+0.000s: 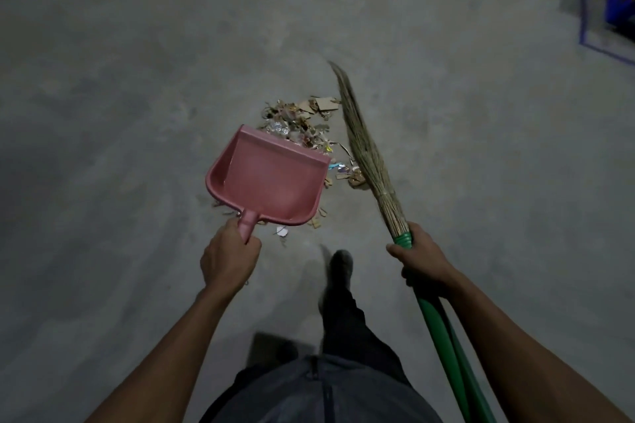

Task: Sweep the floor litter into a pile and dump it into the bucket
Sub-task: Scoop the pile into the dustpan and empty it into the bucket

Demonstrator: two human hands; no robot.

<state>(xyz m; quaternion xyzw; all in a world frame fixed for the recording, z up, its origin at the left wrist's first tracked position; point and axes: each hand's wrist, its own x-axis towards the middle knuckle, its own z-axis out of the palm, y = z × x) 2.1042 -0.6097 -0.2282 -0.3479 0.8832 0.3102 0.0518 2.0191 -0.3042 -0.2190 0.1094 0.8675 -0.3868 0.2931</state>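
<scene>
A pile of litter [302, 123], made of paper scraps, foil and cardboard bits, lies on the grey concrete floor ahead of me. My left hand [228, 259] grips the handle of a pink dustpan [268, 178], whose inside looks empty and whose mouth faces the pile. Part of the litter is hidden under the pan. My right hand [421, 259] grips the green handle of a straw broom [367, 147]. The broom's bristles reach along the right side of the pile. No bucket is in view.
My dark trouser leg and shoe [340, 268] stand just behind the pile. Blue tape lines [598, 44] and a blue crate [622, 0] with cardboard sit at the far right. Bare concrete spreads to the left and ahead.
</scene>
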